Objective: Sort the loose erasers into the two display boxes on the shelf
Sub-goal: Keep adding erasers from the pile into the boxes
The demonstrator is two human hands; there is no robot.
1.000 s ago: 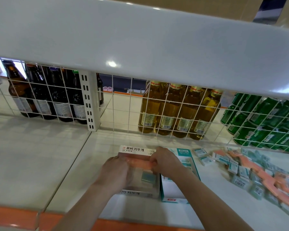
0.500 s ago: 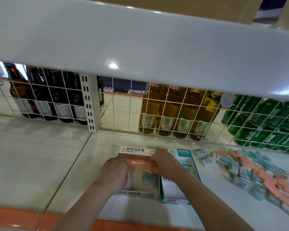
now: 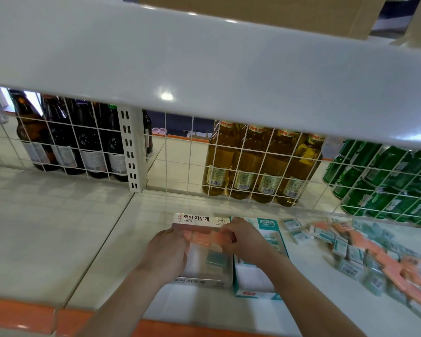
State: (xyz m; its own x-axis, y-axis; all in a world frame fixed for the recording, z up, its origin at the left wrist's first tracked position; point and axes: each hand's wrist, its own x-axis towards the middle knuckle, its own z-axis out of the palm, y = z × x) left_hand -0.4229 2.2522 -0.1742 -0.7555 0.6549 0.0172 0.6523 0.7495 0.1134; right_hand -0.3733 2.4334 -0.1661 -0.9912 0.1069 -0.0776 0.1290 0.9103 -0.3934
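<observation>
- Shelf [image 3: 58, 239], near edge: orange front strip [image 3: 20, 314]; both forearms come in over it from the near side.
- Left hand [image 3: 167, 251]: over the near-left part of the pink box [image 3: 202, 280]. Fingers reach in toward the pink erasers [image 3: 204, 237]; actual contact cannot be told, view blurred.
- Right hand [image 3: 243, 239]: over the seam between the two boxes, fingers curled on the right end of the pink erasers; looks like a pinch.
- Hands apart, one at each end of the row.
- Key relation: the pink row lies directly between the hands, long axis left-right, across the far part of the pink box. Neither hand is clearly nearer. Judgement: row is being seated, push goes down and far.
- One teal eraser [image 3: 216, 260] lies inside the pink box, near-right; likely misplaced.
- Teal box [image 3: 255, 294]: just right of the pink box, sides touching, long axis near-far.
- Loose pile [image 3: 365, 254]: pink and teal mixed, well right of the boxes, nearer the right hand. Much sorting left.
- Far: wire grid [image 3: 180, 166], then brown bottles [image 3: 66, 139] left, yellow bottles [image 3: 255, 166] centre, green cans [image 3: 384, 181] right.
</observation>
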